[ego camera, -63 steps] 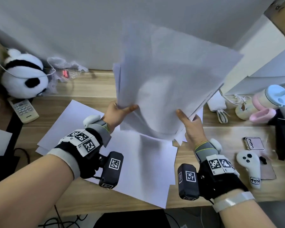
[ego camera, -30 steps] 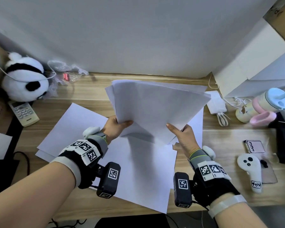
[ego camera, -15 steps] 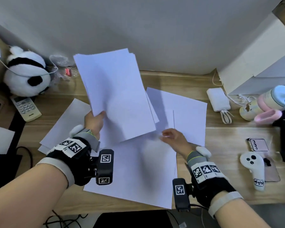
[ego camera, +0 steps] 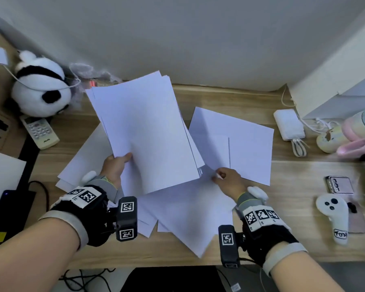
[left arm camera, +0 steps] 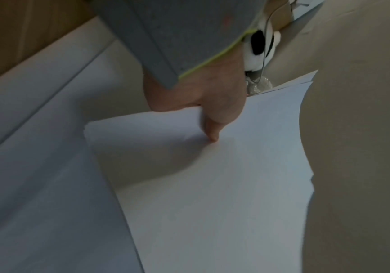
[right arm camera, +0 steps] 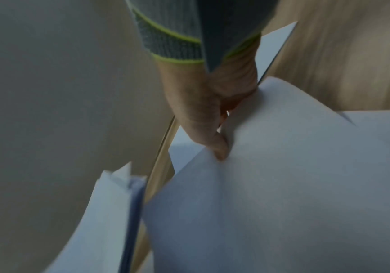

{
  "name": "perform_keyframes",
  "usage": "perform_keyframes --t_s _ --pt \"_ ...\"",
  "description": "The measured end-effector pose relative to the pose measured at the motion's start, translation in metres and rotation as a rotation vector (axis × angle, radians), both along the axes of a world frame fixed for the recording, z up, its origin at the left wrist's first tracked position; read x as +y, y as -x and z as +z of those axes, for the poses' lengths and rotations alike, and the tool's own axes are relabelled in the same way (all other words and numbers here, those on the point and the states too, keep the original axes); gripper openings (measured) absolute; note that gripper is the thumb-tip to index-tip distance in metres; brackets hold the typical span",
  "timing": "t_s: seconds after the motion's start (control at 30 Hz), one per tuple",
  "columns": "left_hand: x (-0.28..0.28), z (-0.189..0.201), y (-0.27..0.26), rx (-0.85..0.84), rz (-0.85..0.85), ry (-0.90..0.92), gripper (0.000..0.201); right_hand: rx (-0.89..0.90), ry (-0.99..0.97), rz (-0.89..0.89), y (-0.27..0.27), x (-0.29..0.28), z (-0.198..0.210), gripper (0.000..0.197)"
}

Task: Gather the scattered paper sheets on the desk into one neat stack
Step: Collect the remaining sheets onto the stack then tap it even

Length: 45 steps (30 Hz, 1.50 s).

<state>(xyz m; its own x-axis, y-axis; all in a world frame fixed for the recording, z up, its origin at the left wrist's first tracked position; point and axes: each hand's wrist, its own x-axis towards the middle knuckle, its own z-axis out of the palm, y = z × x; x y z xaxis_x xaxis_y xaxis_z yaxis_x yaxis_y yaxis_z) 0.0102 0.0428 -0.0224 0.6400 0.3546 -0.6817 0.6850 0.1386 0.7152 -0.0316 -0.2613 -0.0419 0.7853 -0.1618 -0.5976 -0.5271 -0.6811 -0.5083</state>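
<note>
My left hand (ego camera: 116, 165) grips a bundle of white sheets (ego camera: 143, 131) by its near left edge, thumb on top, and holds it tilted above the desk; the left wrist view shows the thumb (left arm camera: 212, 129) pressed on the top sheet (left arm camera: 212, 184). My right hand (ego camera: 223, 178) pinches the corner of a loose sheet (ego camera: 236, 142) lying on the desk to the right; in the right wrist view the fingers (right arm camera: 217, 147) curl on that paper (right arm camera: 282, 184). More loose sheets (ego camera: 188, 218) lie under both hands, and others (ego camera: 84, 157) stick out at the left.
On the wooden desk (ego camera: 303, 171), a panda plush (ego camera: 40, 89) and a remote (ego camera: 40, 131) sit at the left. A power bank (ego camera: 289, 125), cups (ego camera: 354, 131), a phone (ego camera: 339, 184) and a white controller (ego camera: 333, 216) stand at the right. The wall is close behind.
The right hand let go of the bundle and dropped to a sheet on the desk. The left hand alone swung the bundle leftward and keeps holding it.
</note>
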Motion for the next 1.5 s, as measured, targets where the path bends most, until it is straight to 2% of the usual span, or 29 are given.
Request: perform_keyframes --t_s 0.1,0.3,0.4,0.57,0.67,0.77,0.87,1.03,1.1,1.23,1.33,1.5 --pt "0.004 0.002 -0.002 -0.013 -0.026 0.061 0.042 -0.041 -0.066 -0.212 0.005 -0.018 -0.001 0.009" --pt "-0.003 0.001 0.005 0.084 -0.178 -0.002 0.043 -0.004 -0.009 -0.307 0.015 -0.026 -0.010 0.019" --pt "-0.009 -0.005 0.011 0.129 -0.250 -0.091 0.043 -0.009 -0.038 -0.409 0.015 -0.024 -0.010 0.007" --pt "-0.015 -0.013 0.020 0.172 -0.288 -0.177 0.039 0.041 -0.215 -0.570 0.013 -0.023 -0.013 0.030" --pt "-0.017 -0.016 0.022 0.190 -0.289 -0.177 0.037 0.109 -0.364 -0.491 0.015 -0.018 -0.006 0.022" --pt "-0.020 -0.016 0.024 0.198 -0.295 -0.173 0.037 0.158 -0.390 -0.375 0.020 -0.014 -0.006 0.030" --pt "-0.020 -0.015 0.025 0.206 -0.300 -0.152 0.039 -0.017 -0.152 -0.361 0.017 -0.018 -0.001 0.031" --pt "-0.020 -0.011 0.026 0.229 -0.369 -0.033 0.041 -0.429 0.083 -0.586 0.002 -0.047 0.041 0.032" --pt "-0.024 -0.009 0.027 0.235 -0.406 0.008 0.040 -0.608 0.108 -0.662 -0.005 -0.060 0.062 0.031" --pt "-0.033 -0.005 0.030 0.282 -0.517 0.077 0.040 -0.865 -0.166 -0.762 -0.021 -0.073 0.097 0.031" --pt "-0.037 -0.006 0.032 0.283 -0.551 0.093 0.042 -0.862 -0.292 -0.801 -0.027 -0.066 0.104 0.030" --pt "-0.037 -0.011 0.032 0.278 -0.532 0.121 0.042 -0.927 -0.377 -0.825 -0.028 -0.043 0.114 0.036"
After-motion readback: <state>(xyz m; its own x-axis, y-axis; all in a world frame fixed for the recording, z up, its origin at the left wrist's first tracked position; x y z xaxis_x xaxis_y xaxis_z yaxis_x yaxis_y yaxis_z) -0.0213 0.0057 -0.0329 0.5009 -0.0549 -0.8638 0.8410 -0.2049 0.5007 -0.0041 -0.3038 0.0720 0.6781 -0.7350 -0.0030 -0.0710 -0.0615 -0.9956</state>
